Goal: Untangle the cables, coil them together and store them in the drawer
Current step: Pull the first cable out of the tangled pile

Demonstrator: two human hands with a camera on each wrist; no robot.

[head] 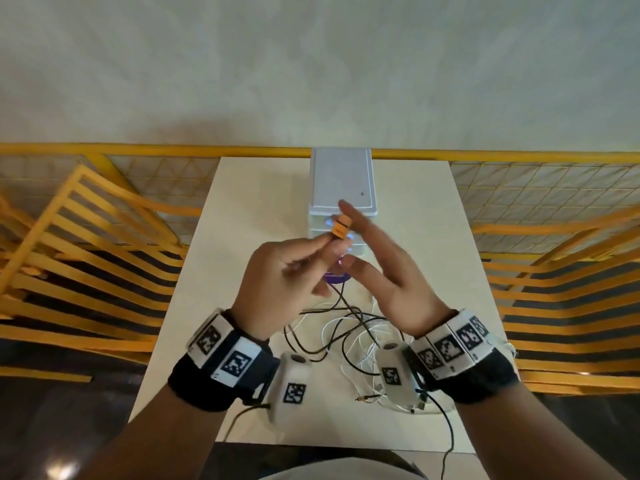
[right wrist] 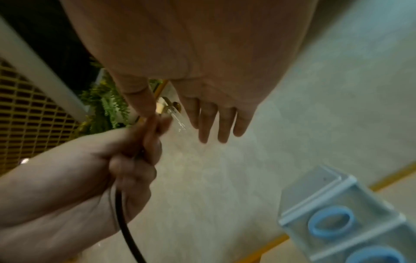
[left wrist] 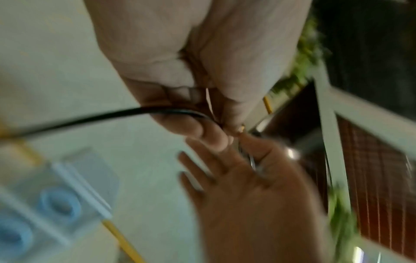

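Note:
A tangle of black and white cables (head: 346, 336) lies on the pale table (head: 242, 209) below my wrists. My left hand (head: 325, 242) is raised above it and pinches one black cable (left wrist: 90, 121) just behind its orange plug (head: 341, 226). That cable hangs down from the fist (right wrist: 122, 222). My right hand (head: 351, 237) is beside the plug with fingers straight and spread, its thumb touching the left fingertips (right wrist: 155, 124). The small white drawer unit (head: 341, 188) with blue ring handles (right wrist: 329, 222) stands at the table's far edge, drawers closed.
A purple round item (head: 336, 278) lies on the table between the drawer unit and the tangle. Yellow slatted frames (head: 86, 237) and a yellow mesh rail (head: 536, 188) flank the narrow table. A plain wall rises behind.

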